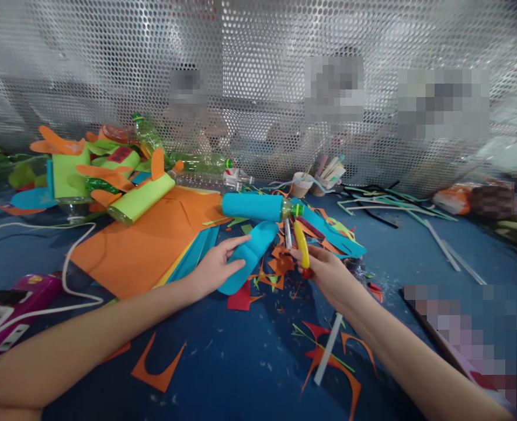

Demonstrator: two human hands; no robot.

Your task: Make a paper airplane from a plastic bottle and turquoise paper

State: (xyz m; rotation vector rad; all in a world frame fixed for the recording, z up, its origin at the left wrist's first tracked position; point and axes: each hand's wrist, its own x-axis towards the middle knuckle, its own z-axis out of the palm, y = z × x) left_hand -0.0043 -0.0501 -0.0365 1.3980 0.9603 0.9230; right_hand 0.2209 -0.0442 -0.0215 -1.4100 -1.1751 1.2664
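Observation:
My left hand [217, 266] is closed on a blue paper cutout [252, 254] with rounded ends, the thumb lying over its near edge. In my right hand [328, 272] is a slim, curved yellow tool [301, 242] with a red end; its exact kind is unclear. A narrow grey-white piece [288, 234] stands just left of it, partly hidden by the fingers. Just beyond both hands a plastic bottle wrapped in blue paper [253, 206] lies on its side, its green cap [299, 209] pointing right. Paper scraps [280, 260] lie between and under my hands.
Orange paper sheets [139, 251] and wrapped bottles [144, 197] fill the left. A purple box [34, 304] with a white cable sits near my left arm. Cups of sticks [328, 175] stand by the perforated metal screen [258, 70]; strips [442, 245] lie right.

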